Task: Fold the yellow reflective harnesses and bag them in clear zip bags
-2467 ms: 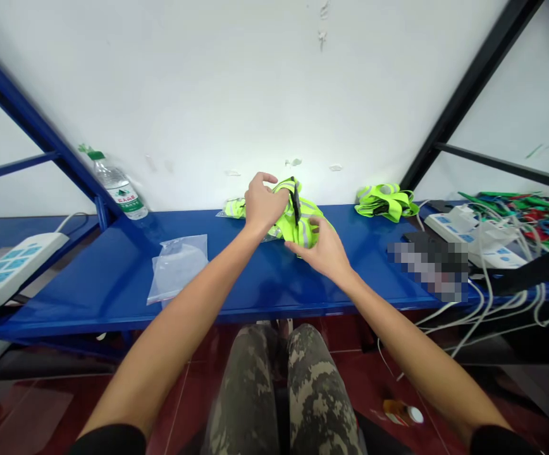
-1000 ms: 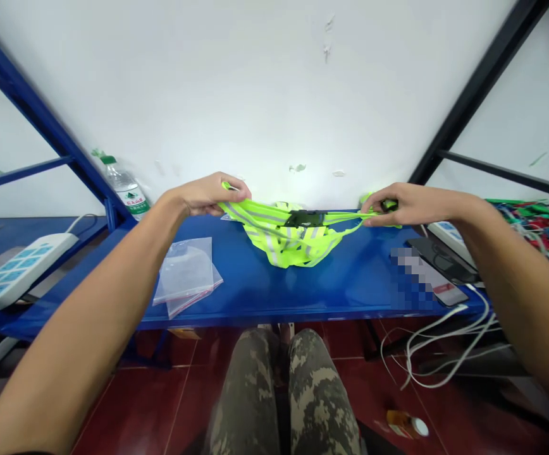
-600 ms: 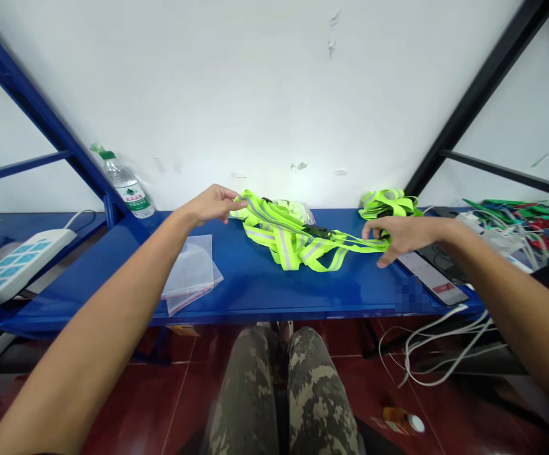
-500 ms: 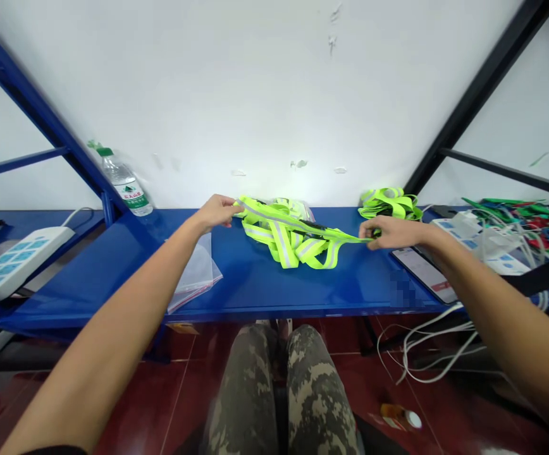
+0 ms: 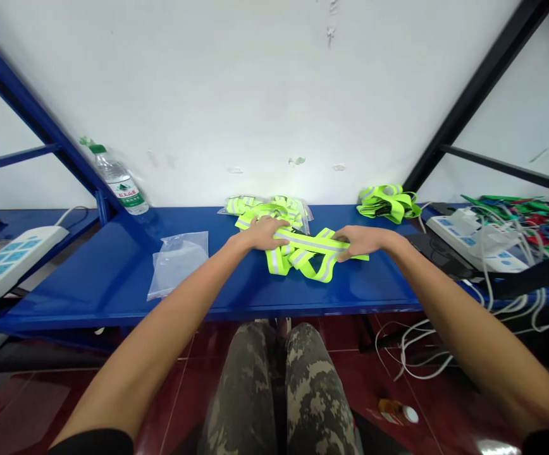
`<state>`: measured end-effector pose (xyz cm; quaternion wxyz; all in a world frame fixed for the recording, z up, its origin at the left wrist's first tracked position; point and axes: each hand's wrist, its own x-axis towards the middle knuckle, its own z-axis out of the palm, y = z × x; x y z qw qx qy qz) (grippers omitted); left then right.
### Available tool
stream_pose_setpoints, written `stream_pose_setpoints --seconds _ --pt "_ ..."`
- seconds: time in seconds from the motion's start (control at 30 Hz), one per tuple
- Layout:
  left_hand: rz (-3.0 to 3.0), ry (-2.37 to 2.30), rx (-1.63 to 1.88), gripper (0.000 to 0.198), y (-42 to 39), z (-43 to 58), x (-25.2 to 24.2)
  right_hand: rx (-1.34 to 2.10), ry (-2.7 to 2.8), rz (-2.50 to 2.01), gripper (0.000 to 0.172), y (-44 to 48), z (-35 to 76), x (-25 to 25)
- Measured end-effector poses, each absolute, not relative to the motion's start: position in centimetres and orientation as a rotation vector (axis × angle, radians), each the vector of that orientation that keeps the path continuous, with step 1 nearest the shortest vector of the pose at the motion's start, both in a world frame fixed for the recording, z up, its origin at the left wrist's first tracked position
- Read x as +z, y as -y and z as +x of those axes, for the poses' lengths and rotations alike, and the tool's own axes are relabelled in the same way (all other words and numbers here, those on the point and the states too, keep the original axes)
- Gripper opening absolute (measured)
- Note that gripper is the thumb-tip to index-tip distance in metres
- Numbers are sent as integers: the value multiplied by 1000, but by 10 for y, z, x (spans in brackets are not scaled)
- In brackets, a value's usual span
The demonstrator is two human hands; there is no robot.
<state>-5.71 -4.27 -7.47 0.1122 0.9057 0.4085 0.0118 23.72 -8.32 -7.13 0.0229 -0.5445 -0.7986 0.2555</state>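
A neon-yellow reflective strap (image 5: 308,241) with a silver stripe runs between my two hands, over the middle of the blue table. My left hand (image 5: 265,234) grips it at the left, fingers closed. At the right my right hand (image 5: 346,242) is closed round the same strap. Looser loops of it hang and lie below, on the tabletop. Just behind my left hand are bagged yellow straps (image 5: 243,203) in clear plastic. To the left lie clear zip bags (image 5: 179,260), lying flat.
Another bundle of yellow straps (image 5: 389,202) lies at the back right. A water bottle (image 5: 121,183) leans by the left frame post. Power strips (image 5: 13,259), a dark phone (image 5: 433,253), white cables and red and green pieces (image 5: 535,218) lie to the sides. A small bottle (image 5: 398,412) is on the floor.
Both hands have moved closer together, and the strap between them has gone from a long stretch to a short one. The bagged straps behind now show more.
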Motion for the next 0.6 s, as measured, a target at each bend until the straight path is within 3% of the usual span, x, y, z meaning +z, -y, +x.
stream_pose_setpoints --seconds 0.1,0.3,0.5,0.6 --pt "2651 -1205 110 68 40 -56 -74 908 2362 -1563 52 87 224 -78" --pt "2590 -1177 321 50 44 -63 -47 941 2220 -1432 46 91 205 -71" --pt "2416 -1182 102 86 58 -73 -18 1035 2236 -1271 24 106 198 -40" --pt "2409 -1107 -23 72 67 -75 -13 1008 2284 -1267 19 116 196 -28"
